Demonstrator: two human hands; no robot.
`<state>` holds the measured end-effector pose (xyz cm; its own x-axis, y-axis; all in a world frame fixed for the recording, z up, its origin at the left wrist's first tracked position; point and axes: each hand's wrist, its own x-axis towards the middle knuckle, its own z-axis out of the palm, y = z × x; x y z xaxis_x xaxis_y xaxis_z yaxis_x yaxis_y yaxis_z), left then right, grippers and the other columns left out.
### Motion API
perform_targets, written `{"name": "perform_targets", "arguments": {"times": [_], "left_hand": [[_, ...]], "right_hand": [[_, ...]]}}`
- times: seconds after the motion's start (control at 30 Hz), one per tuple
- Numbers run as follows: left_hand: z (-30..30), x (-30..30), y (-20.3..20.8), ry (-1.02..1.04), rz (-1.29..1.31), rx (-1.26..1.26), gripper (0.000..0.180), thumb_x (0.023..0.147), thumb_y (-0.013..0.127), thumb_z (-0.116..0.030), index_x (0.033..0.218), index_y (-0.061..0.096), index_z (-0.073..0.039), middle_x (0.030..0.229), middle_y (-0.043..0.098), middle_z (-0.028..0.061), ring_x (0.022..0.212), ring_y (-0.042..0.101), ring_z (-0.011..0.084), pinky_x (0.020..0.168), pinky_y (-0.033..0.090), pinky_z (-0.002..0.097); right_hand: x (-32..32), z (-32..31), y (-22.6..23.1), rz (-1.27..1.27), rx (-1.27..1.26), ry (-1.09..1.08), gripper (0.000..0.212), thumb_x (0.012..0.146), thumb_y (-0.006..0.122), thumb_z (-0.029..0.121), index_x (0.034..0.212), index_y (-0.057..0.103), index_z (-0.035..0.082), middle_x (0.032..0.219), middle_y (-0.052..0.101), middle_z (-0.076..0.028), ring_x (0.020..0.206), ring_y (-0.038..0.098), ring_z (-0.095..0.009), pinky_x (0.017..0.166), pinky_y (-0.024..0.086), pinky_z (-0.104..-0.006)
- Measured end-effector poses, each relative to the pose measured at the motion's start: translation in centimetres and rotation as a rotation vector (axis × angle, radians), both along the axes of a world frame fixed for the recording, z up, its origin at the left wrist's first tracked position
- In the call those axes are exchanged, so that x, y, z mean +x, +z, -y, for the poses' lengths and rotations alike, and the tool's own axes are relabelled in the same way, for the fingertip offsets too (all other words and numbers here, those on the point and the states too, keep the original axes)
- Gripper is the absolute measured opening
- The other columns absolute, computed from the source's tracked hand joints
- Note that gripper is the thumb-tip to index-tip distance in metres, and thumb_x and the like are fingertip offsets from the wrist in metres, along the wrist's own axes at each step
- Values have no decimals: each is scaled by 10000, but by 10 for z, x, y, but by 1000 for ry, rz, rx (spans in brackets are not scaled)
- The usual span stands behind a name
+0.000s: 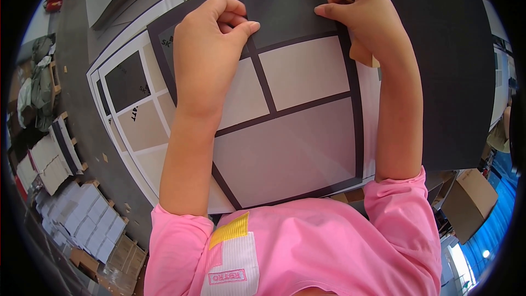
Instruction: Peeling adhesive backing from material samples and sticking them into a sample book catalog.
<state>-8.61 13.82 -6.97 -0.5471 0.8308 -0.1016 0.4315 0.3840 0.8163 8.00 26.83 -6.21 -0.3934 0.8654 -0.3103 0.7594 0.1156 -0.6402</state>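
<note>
A black-bordered board (313, 101) lies in front of me, divided into several rectangular panels, one wide grey-mauve panel (290, 148) nearest me and pale beige panels (304, 74) above it. A dark grey glossy rectangular sheet (285, 13) lies over the far right section. My left hand (211, 38) is closed in a pinch at its left edge. At the right edge my right hand (359, 8) pinches with thumb and forefinger. A small tan piece (362, 57) shows beneath my right wrist; what it is I cannot tell. My left hand partly hides another dark panel.
White-bordered boards with dark and beige panels (129, 82) lie stacked beneath and to the left. A large black sheet (444, 77) covers the right side. Pallets with white stacks (87, 216) stand on the floor at left; a cardboard box (468, 203) sits at right.
</note>
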Motion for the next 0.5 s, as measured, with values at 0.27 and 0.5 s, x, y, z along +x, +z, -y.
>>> {"name": "perform_targets", "arguments": {"times": [0.27,0.5], "left_hand": [[1,0,1,11,10,29,145,809,724,-39,939,685,10,774,678,31,661,551,97,659,479,253],[-1,1,5,-1,24,-23,139,818,711,-44,940,675,13,770,679,43,661,562,98,661,475,257]], "right_hand": [[-7,14,14,255,241,26,259,844,781,196,854,596,15,692,535,-82,575,495,-179,525,433,-332],[19,9,8,125,221,-156,78,933,538,61,933,587,1,858,698,-150,814,679,-326,689,518,-416]]}}
